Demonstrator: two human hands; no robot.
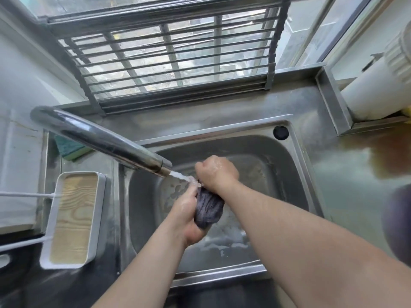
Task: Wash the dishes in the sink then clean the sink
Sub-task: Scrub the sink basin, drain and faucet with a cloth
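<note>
Over the steel sink (295, 174) both my hands hold a dark grey cloth (209, 207) bunched into a thick roll. My left hand (189, 216) grips its lower end. My right hand (216, 172) is a fist round its upper end. Water runs from the chrome tap (104, 141) onto the cloth's top, between my hands. Foam and water lie on the sink floor; no dishes show in the basin.
A white tray with a wooden bottom (73, 218) sits on the left of the sink. A green sponge (69, 150) lies behind the tap. A roll-up drying rack (175, 63) leans at the window. A white roll (373, 92) lies on the right ledge.
</note>
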